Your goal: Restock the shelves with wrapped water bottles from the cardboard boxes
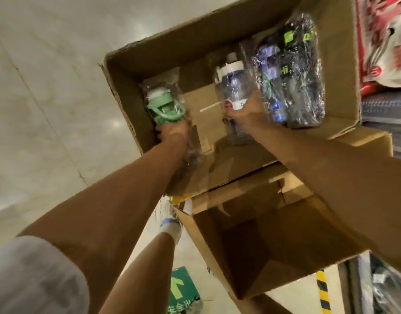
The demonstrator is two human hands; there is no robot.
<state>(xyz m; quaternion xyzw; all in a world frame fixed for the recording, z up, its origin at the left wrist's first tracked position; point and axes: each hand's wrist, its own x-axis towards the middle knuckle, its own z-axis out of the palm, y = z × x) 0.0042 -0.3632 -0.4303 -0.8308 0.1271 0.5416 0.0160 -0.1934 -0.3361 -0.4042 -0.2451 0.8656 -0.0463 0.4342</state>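
Note:
Both my arms reach down into an open cardboard box (127, 91) on the floor. My left hand (172, 131) grips a plastic-wrapped bottle with a green lid and handle (164, 108) at the box's left wall. My right hand (247, 112) grips a wrapped dark blue bottle with a white cap (232, 80) in the box's middle. Two more wrapped bottles, dark with purple and green print (292, 71), lie against the box's right wall. Part of the box's bottom is bare cardboard.
A second open cardboard box (274, 252), with nothing visible inside, stands nearer to me. Shelves with packaged goods (385, 41) run along the right edge. Pale tiled floor (47, 87) spreads to the left. A green floor sign with an arrow (181, 291) lies near my foot (170, 225).

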